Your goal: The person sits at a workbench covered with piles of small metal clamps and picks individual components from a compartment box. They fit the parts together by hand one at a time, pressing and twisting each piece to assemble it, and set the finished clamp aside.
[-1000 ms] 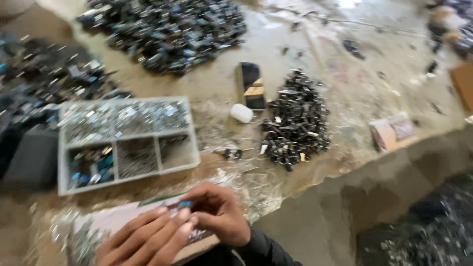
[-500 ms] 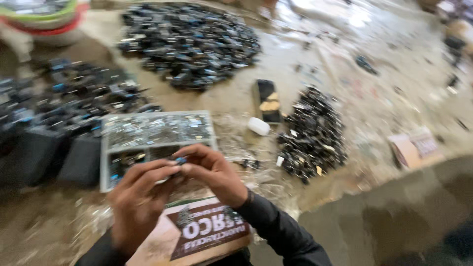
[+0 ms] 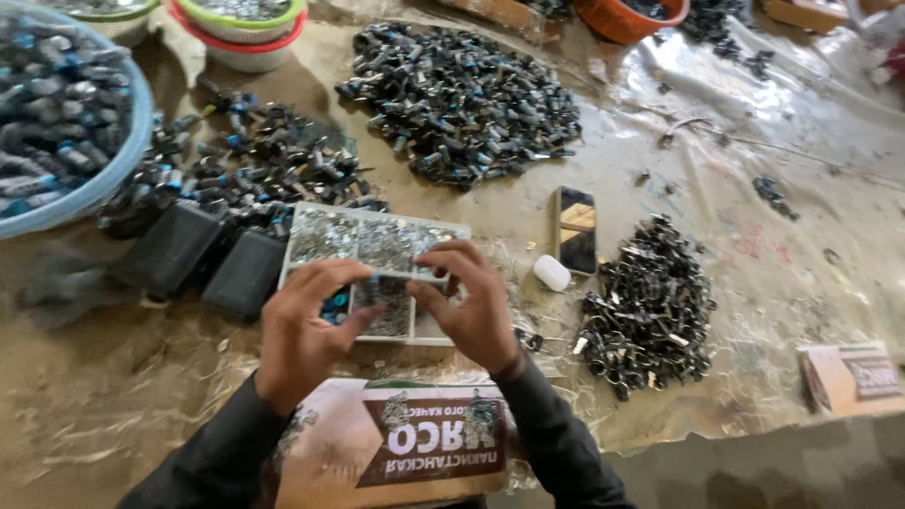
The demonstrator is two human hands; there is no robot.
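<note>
Both the left hand (image 3: pixel 306 330) and the right hand (image 3: pixel 471 306) pinch one small blue-tipped part (image 3: pixel 401 275) in a fingertip grip above the compartment tray (image 3: pixel 377 240).

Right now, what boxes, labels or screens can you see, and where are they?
Flat cardboard piece: nearest the person, below both hands, pale with a dark red printed panel.
Phone: lying flat right of the compartment tray, dark screen.
Small cardboard box: far right edge, pale pink with a dark label.

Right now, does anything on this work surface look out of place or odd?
Yes: a phone lies face up between the part piles, beside a small white cap. Stray parts lie scattered on the crumpled plastic sheet.
</note>
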